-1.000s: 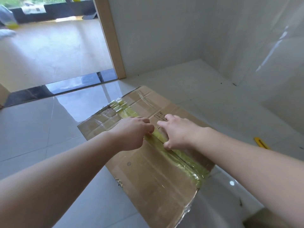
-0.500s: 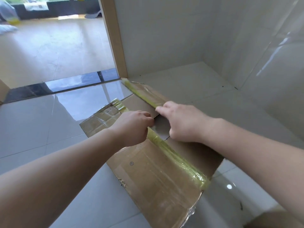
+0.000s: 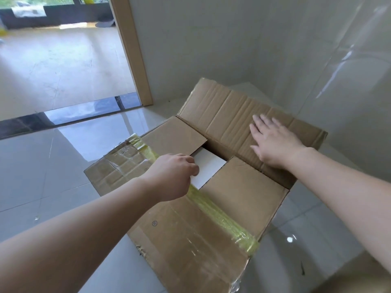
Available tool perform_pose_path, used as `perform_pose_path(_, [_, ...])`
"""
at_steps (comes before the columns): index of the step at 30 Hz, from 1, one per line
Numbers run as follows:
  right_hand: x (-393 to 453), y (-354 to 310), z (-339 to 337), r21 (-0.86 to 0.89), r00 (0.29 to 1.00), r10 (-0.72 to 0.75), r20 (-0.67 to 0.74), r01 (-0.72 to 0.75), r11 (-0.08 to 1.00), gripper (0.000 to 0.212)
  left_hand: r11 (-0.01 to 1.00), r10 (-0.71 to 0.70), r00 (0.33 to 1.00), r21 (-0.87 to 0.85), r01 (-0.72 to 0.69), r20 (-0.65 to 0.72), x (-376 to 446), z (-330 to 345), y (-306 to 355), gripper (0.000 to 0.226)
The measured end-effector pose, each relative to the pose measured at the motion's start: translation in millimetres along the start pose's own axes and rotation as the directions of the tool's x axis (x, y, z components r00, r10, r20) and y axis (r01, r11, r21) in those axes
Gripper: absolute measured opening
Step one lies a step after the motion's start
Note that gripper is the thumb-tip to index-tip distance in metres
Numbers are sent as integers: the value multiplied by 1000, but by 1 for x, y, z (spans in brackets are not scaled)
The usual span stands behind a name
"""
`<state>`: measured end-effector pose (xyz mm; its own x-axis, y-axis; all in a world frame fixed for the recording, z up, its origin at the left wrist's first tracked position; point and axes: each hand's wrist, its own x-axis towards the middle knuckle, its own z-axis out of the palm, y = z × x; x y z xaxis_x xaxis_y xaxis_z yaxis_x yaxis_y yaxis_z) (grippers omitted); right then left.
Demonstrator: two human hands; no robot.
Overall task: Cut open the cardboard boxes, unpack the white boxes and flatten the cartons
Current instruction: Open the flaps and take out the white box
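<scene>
Floor [image 3: 63,170]: shiny grey tiles. The big box sits on it, near the wall corner and the doorway.
Cardboard box [image 3: 190,240]: brown, sitting on the floor. A moment ago its top was still closed along the tape. Now the far flap is folded right back and the top is partly open.
Far flap [image 3: 232,115]: leaning back toward the wall, held down flat.
Near flap [image 3: 118,166]: still down, covered in clear tape.
Yellow tape [image 3: 213,210]: runs along the near flap's edge. It is split along the seam.
Right hand [image 3: 273,142]: fingers straight and spread, pressing flat on the far flap. It grabs nothing.
Left hand [image 3: 175,172]: fingers curled over the edge of the near flap, gripping it.
White box [image 3: 208,166]: inside the big box, peeking out between the two small inner flaps.
What it means: the cutting looks done for this box. Next I think the near flap and inner flaps need opening, then the white box can come out.
</scene>
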<state>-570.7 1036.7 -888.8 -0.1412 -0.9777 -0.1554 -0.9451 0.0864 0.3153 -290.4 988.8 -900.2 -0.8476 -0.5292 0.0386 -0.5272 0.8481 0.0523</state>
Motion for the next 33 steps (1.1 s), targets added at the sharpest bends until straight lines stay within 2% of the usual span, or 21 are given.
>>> perform_pose_path(3, [1,-12,25,375,967,5,255,-104,921,64,1000,-6,1000,-1,6,15,1,4,0,37])
perform_pose_path(5, [-2,-21,35,621,943,-3,334,-218,753,59,1000,-5,1000,-9,6,24,1,7,-3,36])
perform_pose_path(7, [-5,-27,36,719,934,1,356,-275,638,54,1000,-8,999,-4,8,33,2,10,-5,36])
perform_pose_path(9, [-3,-26,34,716,941,-5,338,-253,650,53,1000,-13,999,-7,13,36,4,12,-6,36])
perform_pose_path(13, [3,-25,35,603,973,18,232,-158,782,52,1000,-13,999,-13,13,47,7,14,-6,35])
perform_pose_path(15, [0,-33,31,472,994,-47,98,-5,881,60,999,-37,997,8,36,69,8,13,-4,31])
perform_pose_path(16, [-3,-38,26,368,991,-133,26,114,923,63,999,-52,995,18,51,79,9,12,-2,28])
perform_pose_path(18, [-12,-54,18,213,942,-333,-44,335,918,63,997,-80,992,28,78,94,11,8,-1,24])
perform_pose_path(21, [-27,-83,12,277,877,-477,-57,472,837,66,994,-109,990,20,107,87,11,-2,-2,23])
perform_pose_path(27, [-48,-105,0,651,803,-594,-37,471,596,45,986,-167,986,-14,166,-21,12,-37,-10,25])
perform_pose_path(31, [-60,-115,-16,845,800,-583,-142,405,349,48,969,-247,968,-38,245,-48,10,-71,-18,31])
perform_pose_path(33, [-70,-126,-28,875,745,-627,-226,438,205,52,961,-277,960,-32,276,-34,5,-90,-21,32])
